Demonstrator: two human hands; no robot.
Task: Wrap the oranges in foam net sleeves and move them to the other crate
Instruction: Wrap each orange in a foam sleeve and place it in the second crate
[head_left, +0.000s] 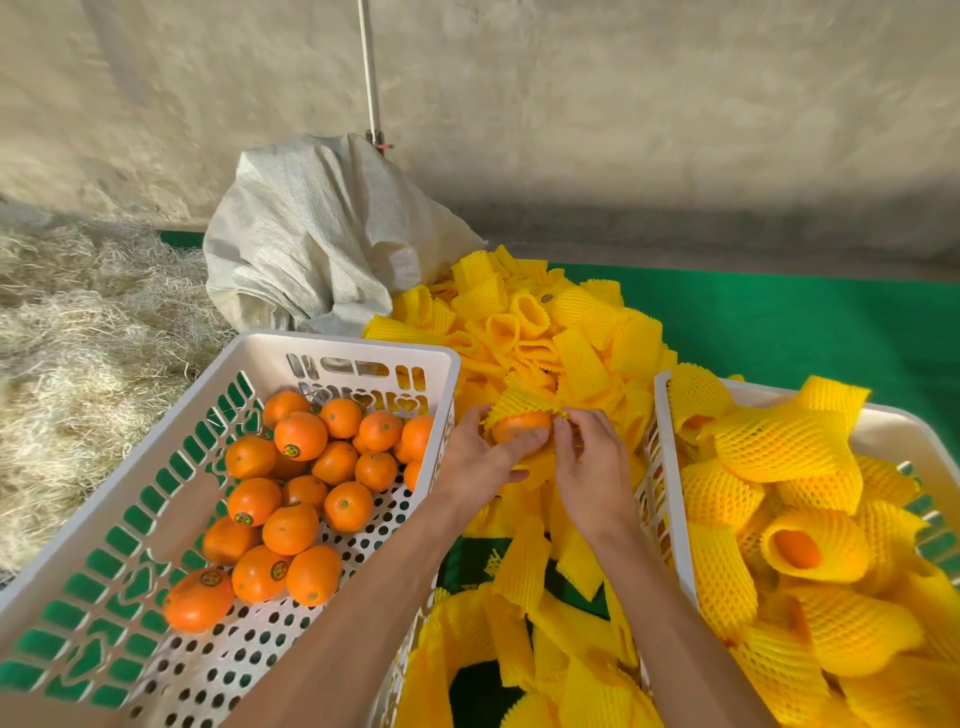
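Between the two crates, my left hand (480, 457) grips an orange (519, 427) from below. A yellow foam net sleeve (524, 402) covers its far side, and my right hand (589, 457) pinches the sleeve's near edge. The white crate on the left (358, 348) holds several bare oranges (298, 499), some with round stickers. The white crate on the right (670, 499) is filled with several sleeved oranges (800, 545).
A heap of loose yellow foam sleeves (550, 322) lies on the green mat (805, 332) between and behind the crates. A white woven sack (317, 234) stands behind the left crate. Dry straw (88, 322) covers the ground at the left. A grey wall closes the back.
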